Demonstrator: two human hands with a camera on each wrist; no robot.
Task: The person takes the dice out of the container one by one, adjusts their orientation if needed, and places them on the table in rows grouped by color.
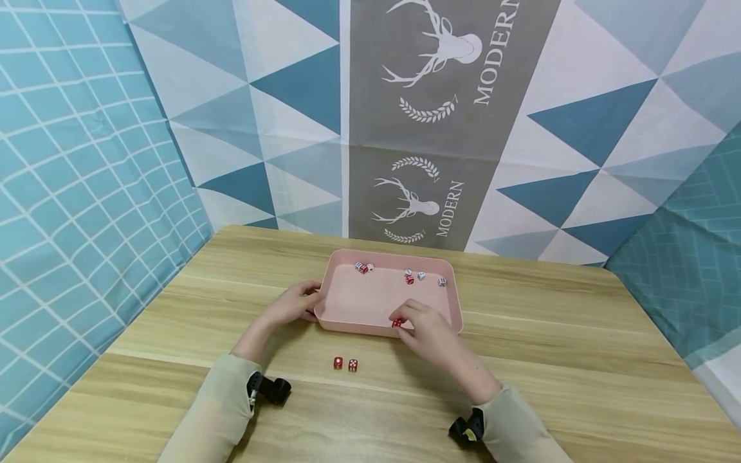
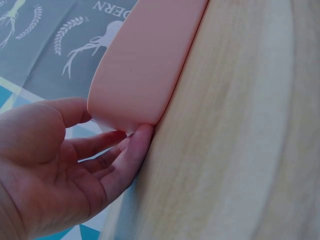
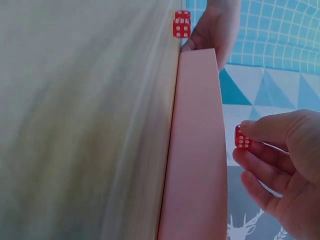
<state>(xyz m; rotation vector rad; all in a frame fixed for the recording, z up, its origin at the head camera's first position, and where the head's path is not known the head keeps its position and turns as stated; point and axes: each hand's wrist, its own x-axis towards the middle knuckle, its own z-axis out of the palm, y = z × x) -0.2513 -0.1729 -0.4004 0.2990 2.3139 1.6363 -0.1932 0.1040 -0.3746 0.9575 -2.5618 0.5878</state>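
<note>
Head view: we see the left hand gripping the near-left part of a pink tray, while the right hand pinches a red die over the tray's near edge. Two loose dice, both red, sit side by side, slightly apart, on the wooden table in front. Inside, we get a cluster of dice back left and more dice back right, red and white mixed; most pips look too small to read. Left wrist view: thumb at the rim, fingers against the outer wall. Right wrist view: thumb and fingers clasp the red die, six pips facing us
</note>
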